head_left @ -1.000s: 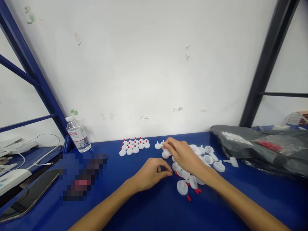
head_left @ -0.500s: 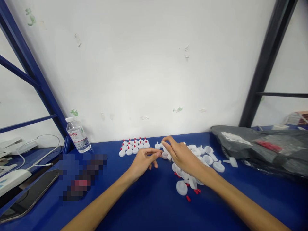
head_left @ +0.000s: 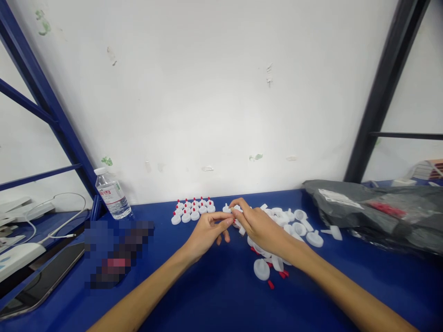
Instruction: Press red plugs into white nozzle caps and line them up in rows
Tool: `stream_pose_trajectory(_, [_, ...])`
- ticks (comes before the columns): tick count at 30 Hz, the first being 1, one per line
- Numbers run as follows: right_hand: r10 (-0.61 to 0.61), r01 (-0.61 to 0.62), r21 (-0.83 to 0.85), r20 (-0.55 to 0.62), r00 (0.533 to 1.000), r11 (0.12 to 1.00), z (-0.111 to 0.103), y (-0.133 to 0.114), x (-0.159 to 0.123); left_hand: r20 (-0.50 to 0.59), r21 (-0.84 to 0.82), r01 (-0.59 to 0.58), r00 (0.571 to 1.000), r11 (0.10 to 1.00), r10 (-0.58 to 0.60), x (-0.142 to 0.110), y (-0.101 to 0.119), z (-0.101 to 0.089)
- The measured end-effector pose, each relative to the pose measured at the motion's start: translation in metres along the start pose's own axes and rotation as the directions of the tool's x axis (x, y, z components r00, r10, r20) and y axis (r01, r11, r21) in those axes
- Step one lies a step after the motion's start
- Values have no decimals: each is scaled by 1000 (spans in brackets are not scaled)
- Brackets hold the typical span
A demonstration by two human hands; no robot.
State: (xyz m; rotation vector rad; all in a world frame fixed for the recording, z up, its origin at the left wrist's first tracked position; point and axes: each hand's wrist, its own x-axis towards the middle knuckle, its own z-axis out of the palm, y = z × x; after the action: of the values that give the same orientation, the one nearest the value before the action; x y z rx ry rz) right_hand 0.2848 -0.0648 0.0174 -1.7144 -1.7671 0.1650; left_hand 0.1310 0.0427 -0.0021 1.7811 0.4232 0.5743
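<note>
Soft, bright light washes the white wall [head_left: 204, 110] behind the water bottle [head_left: 113, 198], graying toward its upper edges, while right of the bottle loose white caps [head_left: 262, 269] lose fine detail, a dark post [head_left: 383, 92] slants with apparent wide-angle distortion, and a pixelated patch [head_left: 119, 258] sits nearer the camera.

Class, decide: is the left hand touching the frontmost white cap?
Apart: the head view shows bare blue tabletop between the left hand and the frontmost white cap.

Matt, translucent plastic caps [head_left: 261, 269] and a smooth, possibly painted-metal tabletop [head_left: 214, 295]
</note>
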Motion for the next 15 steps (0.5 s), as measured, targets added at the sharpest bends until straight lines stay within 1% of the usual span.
stream_pose_trajectory(6, [-3, 3, -9, -11, 1000, 1000, 0, -2, -1, 3, 2, 2, 1000, 1000, -2, 0, 0, -3])
stream_pose_trajectory(15, [-82, 83, -72, 13, 997, 994, 5, 1, -3, -33, 65, -16, 999, 998, 18, -1, -2, -2])
